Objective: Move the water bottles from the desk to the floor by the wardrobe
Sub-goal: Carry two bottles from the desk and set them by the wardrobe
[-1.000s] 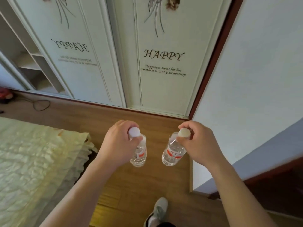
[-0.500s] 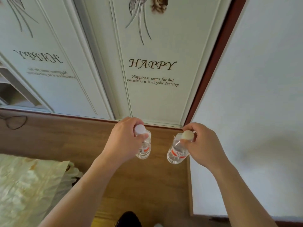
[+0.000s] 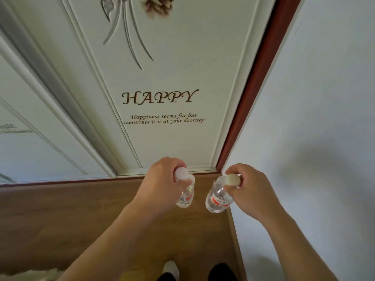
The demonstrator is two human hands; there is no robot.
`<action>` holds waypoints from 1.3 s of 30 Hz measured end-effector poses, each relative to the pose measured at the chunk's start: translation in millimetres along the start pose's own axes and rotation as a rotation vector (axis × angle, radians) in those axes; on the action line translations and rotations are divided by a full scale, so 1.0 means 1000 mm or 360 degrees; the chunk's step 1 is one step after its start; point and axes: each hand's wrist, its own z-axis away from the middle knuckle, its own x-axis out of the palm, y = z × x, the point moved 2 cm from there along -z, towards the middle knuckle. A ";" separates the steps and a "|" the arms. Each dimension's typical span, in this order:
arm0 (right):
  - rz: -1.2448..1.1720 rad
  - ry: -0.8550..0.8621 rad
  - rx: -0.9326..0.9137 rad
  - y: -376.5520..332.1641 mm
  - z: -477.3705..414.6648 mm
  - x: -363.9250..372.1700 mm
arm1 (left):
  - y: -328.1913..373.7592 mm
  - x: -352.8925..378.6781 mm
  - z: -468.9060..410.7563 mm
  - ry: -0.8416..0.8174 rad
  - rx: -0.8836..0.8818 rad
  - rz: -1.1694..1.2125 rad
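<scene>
- The left hand [image 3: 160,185] is curling closed around the neck of a clear water bottle [image 3: 185,197], just under its white cap.
- The right hand [image 3: 249,191] is pinching the second bottle [image 3: 217,201] likewise.
- Both red-labelled bottles are hanging upright above the wooden floor [image 3: 81,216], near the wardrobe door [image 3: 162,57].

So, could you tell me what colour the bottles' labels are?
Red and white, on both bottles, clearest in the head view.
</scene>
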 end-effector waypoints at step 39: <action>0.0299 -0.0184 0.0034 0.478 -0.367 0.444 | -0.421 0.529 -0.360 -0.0324 0.0492 -0.0282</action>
